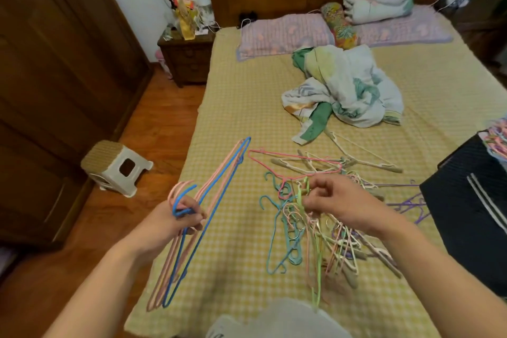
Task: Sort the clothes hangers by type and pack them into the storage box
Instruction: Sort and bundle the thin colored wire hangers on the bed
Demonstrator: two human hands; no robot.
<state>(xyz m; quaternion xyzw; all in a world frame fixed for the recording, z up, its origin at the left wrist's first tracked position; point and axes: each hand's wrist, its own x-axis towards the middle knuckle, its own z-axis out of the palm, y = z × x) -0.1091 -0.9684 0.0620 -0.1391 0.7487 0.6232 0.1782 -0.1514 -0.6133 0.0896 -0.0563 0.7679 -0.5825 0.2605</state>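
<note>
The main risk lies in the pile (pixel 323 217) at lower centre of the frame: thin hangers of many colours lie hooked through one another on the bed (pixel 247 107), so lifting one is likely to drag its neighbours up with it. A snagged hook could then scatter the heap or pull a wrong type into the sorted set. The bundle (pixel 197 217) at lower left hangs partly past the bed's edge — a slack hold could drop it to the floor.

The right hand (pixel 348 200) has its fingers curled down into the pile, pinching the top of a green hanger (pixel 315 255) whose body trails toward the bottom of the frame. The left hand (pixel 178 221) is closed round the hooks of the bundle, several pink wire hangers and a blue one, held up and fanned toward upper centre.

The box (pixel 472 200) (a dark fabric one, I judge) stands at the right edge of the frame, near the pile, with what look like pastel hangers at its top — too cut off to be sure.
</note>
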